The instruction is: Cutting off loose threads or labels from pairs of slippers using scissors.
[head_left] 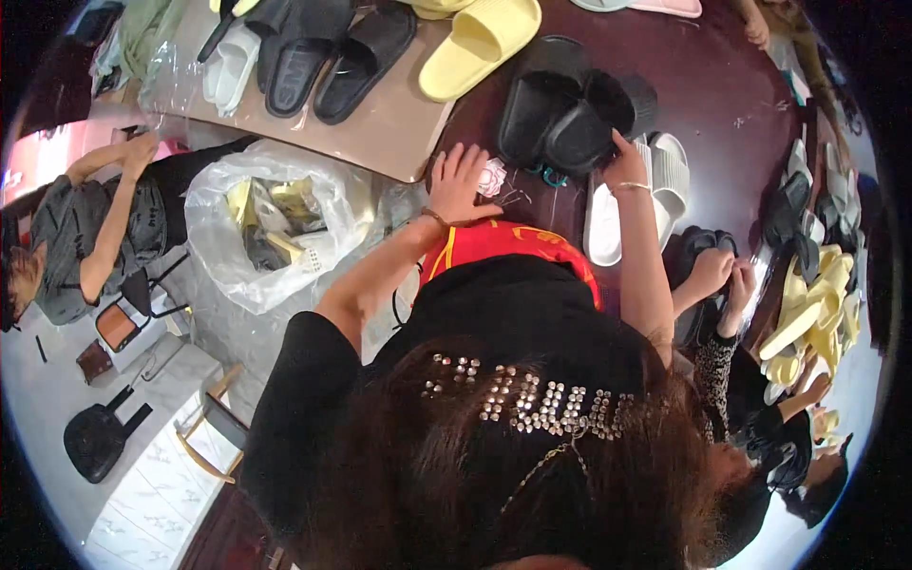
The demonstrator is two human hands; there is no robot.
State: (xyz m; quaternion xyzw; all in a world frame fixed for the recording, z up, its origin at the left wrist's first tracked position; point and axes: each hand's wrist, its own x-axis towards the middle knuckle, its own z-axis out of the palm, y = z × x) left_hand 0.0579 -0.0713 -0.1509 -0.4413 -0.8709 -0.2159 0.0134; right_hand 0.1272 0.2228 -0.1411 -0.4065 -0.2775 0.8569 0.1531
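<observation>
My left hand lies at the table's near edge with its fingers spread, holding nothing. Right beside its fingers is a pink rose-shaped ornament. My right hand has its fingers at the near end of a black slide sandal and appears to grip its edge; part of the hand's grip is hidden. Another black slide lies against it on the left. Under my right wrist is a pair of white slides, partly covered by my arm. A small teal item sits near the black slides.
More black slides and a yellow slide lie on the brown board. A plastic bag of footwear stands at left. Co-workers' hands work at right, near piled yellow slides. Another person sits at left.
</observation>
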